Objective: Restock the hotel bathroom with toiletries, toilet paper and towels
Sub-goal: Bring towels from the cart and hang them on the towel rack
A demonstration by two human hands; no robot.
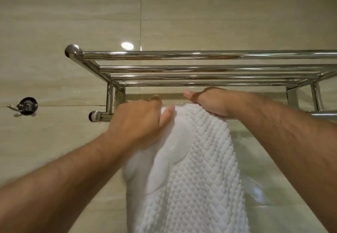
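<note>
The chrome rack [182, 68] was fixed to the tiled wall [73, 13]; the white towel [191, 169] hung at its lower rail [324, 113]. Your left hand [140, 117] gripped the towel's top; your right hand [209, 103] lay on it, fingers hidden, so I cannot tell its grip.

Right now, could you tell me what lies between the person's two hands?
In the head view, only the top edge of the white towel, at the rack's lower bar, lies between the left hand and right hand.
</note>
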